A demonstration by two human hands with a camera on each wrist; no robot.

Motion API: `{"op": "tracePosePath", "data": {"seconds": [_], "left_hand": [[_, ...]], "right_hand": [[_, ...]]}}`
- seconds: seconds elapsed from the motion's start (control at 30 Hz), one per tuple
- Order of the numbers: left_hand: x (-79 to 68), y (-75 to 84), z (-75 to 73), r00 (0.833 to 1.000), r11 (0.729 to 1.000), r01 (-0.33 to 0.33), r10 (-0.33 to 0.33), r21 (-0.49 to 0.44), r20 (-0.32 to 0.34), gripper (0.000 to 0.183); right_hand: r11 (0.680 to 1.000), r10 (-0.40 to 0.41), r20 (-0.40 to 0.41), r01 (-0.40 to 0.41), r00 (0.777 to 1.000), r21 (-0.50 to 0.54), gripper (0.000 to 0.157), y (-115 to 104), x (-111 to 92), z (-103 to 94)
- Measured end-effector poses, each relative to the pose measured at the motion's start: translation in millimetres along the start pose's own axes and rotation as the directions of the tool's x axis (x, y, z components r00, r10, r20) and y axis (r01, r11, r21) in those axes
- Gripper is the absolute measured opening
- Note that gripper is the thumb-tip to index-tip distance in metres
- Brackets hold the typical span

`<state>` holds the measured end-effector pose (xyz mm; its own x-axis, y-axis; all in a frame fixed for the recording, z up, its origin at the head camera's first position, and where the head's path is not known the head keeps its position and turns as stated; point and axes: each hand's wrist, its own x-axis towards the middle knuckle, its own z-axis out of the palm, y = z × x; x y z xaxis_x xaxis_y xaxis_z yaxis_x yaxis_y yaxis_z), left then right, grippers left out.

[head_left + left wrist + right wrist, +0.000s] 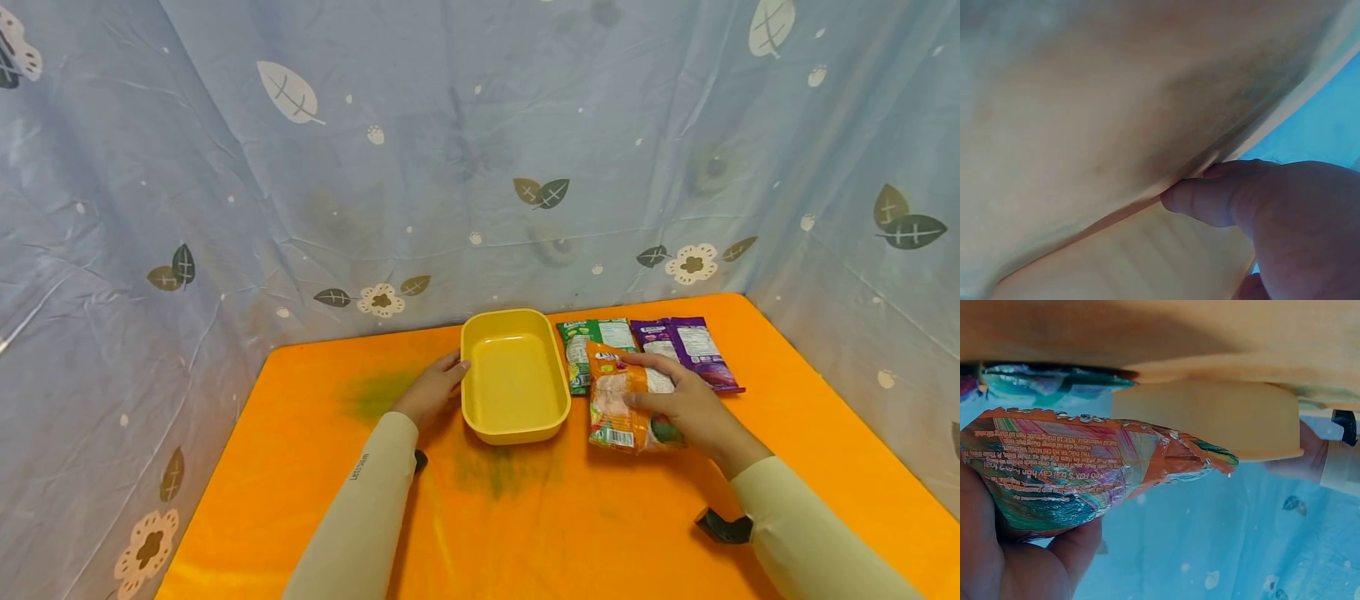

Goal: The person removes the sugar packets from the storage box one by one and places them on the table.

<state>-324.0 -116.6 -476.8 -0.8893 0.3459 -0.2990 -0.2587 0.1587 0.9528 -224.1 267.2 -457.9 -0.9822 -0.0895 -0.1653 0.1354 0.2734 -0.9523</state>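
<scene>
A yellow rectangular plastic tub (515, 383) stands on the table, nothing inside it. My left hand (431, 393) grips its left rim, the thumb over the edge; in the left wrist view the thumb (1207, 201) presses the wall. To the right of the tub, my right hand (697, 412) holds an orange candy bag (611, 404) from its right side. The right wrist view shows this printed bag (1072, 469) raised off the table, fingers partly hidden behind it. Beyond it lie a green candy bag (576, 354), partly covered, and a purple candy bag (705, 354).
An orange cloth covers the table (487, 533). A pale blue patterned curtain (465, 167) hangs behind it and along both sides. Black wrist mounts (723, 527) stick out beneath the sleeves.
</scene>
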Motion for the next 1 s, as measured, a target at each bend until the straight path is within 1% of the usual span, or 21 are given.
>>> {"op": "tracePosePath", "data": {"seconds": [0.07, 0.2, 0.27, 0.3, 0.37, 0.43, 0.6, 0.67, 0.87, 0.93, 1.0], "left_hand": [[0.0, 0.1, -0.2, 1.000, 1.000, -0.008, 0.008, 0.013, -0.002, 0.059], [0.4, -0.3, -0.8, 1.000, 0.999, -0.010, 0.010, 0.031, -0.006, 0.057], [0.3, -0.6, -1.2, 1.000, 0.999, -0.015, 0.015, 0.030, -0.002, 0.057], [-2.0, 1.8, -0.6, 1.000, 0.999, -0.015, 0.015, 0.029, 0.005, 0.056], [-2.4, 1.4, -0.6, 1.000, 0.999, -0.027, 0.027, 0.027, 0.010, 0.055], [-2.7, 1.4, -0.4, 1.000, 0.999, -0.026, 0.026, 0.028, 0.006, 0.055], [0.4, -0.7, -0.3, 1.000, 1.000, -0.003, 0.003, 0.025, -0.007, 0.058], [0.9, -1.0, -0.3, 1.000, 1.000, -0.005, 0.005, 0.023, -0.003, 0.059], [0.8, -1.1, 0.0, 1.000, 1.000, -0.014, 0.014, 0.027, 0.001, 0.058], [0.5, -0.9, 0.2, 1.000, 1.000, -0.011, 0.011, 0.026, 0.000, 0.056], [0.1, -0.7, 0.3, 1.000, 1.000, -0.015, 0.015, 0.021, 0.002, 0.055]], "right_hand": [[0.999, -0.001, 0.000, 0.001, 1.000, -0.051, 0.065, 2, -2, 0.2], [0.993, 0.021, 0.006, -0.020, 1.000, -0.118, 0.066, 9, -4, 1.8], [0.994, 0.022, 0.021, -0.020, 1.000, -0.110, 0.065, 15, -4, 3.2], [0.996, 0.015, 0.032, -0.012, 0.999, -0.094, 0.065, 17, -4, 4.2], [0.994, -0.009, 0.043, 0.014, 0.999, -0.104, 0.064, 22, -5, 5.7], [0.997, -0.016, 0.061, 0.021, 0.998, -0.078, 0.064, 26, -6, 7.8], [0.998, 0.013, 0.080, -0.007, 0.997, -0.070, 0.064, 29, -10, 12.7], [0.997, 0.005, 0.083, 0.002, 0.997, -0.080, 0.064, 29, -10, 14.1], [0.998, -0.022, 0.105, 0.028, 0.994, -0.052, 0.060, 31, -8, 15.9], [0.996, -0.042, 0.109, 0.050, 0.993, -0.069, 0.059, 32, -7, 16.0], [0.991, -0.071, 0.105, 0.083, 0.992, -0.109, 0.058, 34, -5, 15.6]]}}
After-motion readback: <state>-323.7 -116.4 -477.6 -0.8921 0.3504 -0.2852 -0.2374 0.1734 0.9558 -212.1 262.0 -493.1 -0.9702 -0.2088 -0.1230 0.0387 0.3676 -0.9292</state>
